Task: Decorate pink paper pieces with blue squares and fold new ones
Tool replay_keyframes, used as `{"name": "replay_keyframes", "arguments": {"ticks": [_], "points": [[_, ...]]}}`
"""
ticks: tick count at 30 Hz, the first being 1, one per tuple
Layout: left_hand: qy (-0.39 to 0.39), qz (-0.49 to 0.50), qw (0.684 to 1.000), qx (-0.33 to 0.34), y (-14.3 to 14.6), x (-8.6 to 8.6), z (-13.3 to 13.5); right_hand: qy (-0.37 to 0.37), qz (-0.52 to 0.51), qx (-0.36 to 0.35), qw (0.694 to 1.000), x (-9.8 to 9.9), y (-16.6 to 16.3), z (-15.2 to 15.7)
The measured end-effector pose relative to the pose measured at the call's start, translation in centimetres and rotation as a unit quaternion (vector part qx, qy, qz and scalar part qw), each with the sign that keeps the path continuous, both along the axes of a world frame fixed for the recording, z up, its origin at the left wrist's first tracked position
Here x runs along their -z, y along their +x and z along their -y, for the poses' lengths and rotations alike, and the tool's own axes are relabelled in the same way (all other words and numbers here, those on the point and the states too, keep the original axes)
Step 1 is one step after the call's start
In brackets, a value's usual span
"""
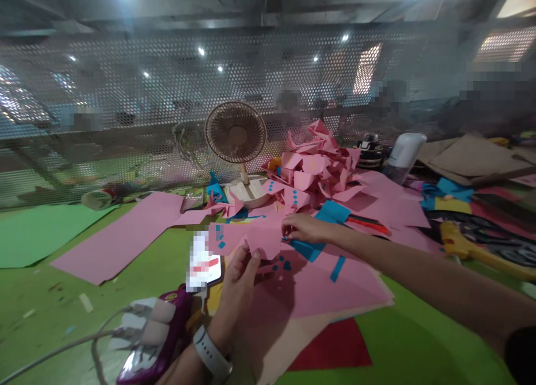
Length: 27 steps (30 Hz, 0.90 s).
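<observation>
Between the thumb and fingers of my left hand (240, 270) is a folded pink paper piece (262, 237), raised a little above the table. Small blue squares (220, 237) show on its left end. My right hand (302, 228) has its fingers pinched together at the right edge of that piece. A bit of blue shows by these fingertips, but whether it is held is unclear. Loose blue squares (285, 263) lie just below, on stacked pink sheets (335, 290). A blue paper sheet (330, 213) is partly hidden by my right forearm.
Behind my hands rise a heap of folded pink paper pieces (314, 164) and a small fan (235, 132). A lit phone (205, 262) and a purple power strip with plugs (154, 340) lie left. A red-handled cutter (368, 224) and a yellow glue gun (460, 242) are right.
</observation>
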<state>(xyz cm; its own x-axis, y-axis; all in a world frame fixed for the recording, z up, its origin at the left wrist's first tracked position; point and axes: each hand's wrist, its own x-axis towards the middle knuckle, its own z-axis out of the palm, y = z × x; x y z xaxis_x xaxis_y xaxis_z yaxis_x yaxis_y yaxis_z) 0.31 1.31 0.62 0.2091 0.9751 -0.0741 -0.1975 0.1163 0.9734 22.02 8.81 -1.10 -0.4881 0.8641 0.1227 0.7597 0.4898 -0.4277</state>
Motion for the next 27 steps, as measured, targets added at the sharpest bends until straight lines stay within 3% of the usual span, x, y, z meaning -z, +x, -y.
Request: {"name": "replay_keyframes", "arguments": {"ticks": [15, 27], "points": [[0.014, -0.013, 1.0, 0.013, -0.18, 0.47, -0.36, -0.005, -0.007, -0.005, 1.0, -0.51, -0.02, 0.55], [0.008, -0.004, 1.0, 0.015, -0.27, 0.52, -0.43, -0.014, -0.035, 0.017, 0.999, 0.41, 0.19, -0.17]]}}
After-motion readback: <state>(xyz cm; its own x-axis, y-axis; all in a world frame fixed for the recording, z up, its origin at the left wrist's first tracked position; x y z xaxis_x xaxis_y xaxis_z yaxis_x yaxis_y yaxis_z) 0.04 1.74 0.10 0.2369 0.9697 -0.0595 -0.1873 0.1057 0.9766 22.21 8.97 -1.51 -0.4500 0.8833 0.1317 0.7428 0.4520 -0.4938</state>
